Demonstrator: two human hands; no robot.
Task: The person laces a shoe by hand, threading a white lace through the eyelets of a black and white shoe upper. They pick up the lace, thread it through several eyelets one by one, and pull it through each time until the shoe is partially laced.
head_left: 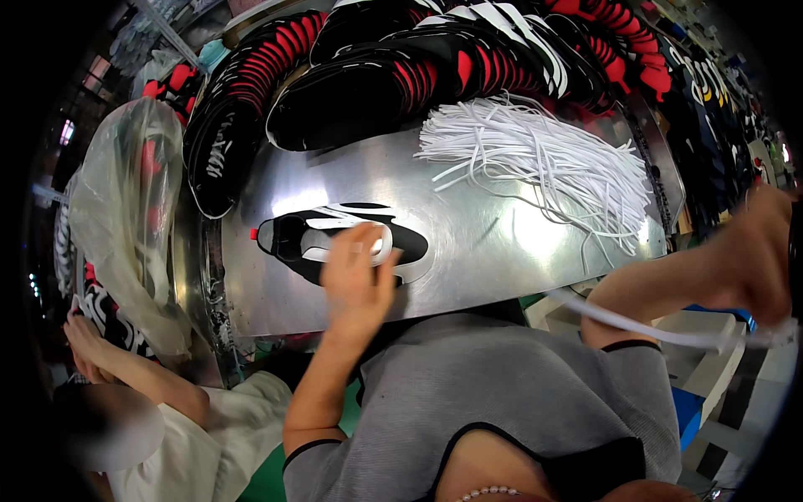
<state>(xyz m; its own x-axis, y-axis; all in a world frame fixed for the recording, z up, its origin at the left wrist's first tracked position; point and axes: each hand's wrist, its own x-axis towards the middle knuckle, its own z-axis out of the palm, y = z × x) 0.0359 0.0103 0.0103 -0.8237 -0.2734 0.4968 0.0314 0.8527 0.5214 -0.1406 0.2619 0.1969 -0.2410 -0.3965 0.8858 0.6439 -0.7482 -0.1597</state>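
A black shoe (pixel 410 240) with white stripes, a grey lining and a small red tab at its heel lies on its own near the middle of the frame, its heel toward the left and its toe toward the right. The left hand (pixel 355 272) reaches over it from below, fingers curled down around a white loop-like piece (pixel 382 243) at its lacing area; whether they are clamped cannot be told. The shoe rests on a shiny metal bench (pixel 477 251). A loose bundle of white laces (pixel 544 163) spreads across the bench at the upper right of centre. Long nested rows of black, red and white shoes (pixel 347 100) fill the top of the frame. At the right edge is the right hand (pixel 763 259), blurred, so its fingers cannot be read; a blurred white strip (pixel 644 328) runs just below it. A cloudy plastic bag (pixel 125 209) stands at the left, and a co-worker's hand (pixel 84 341) shows below it.
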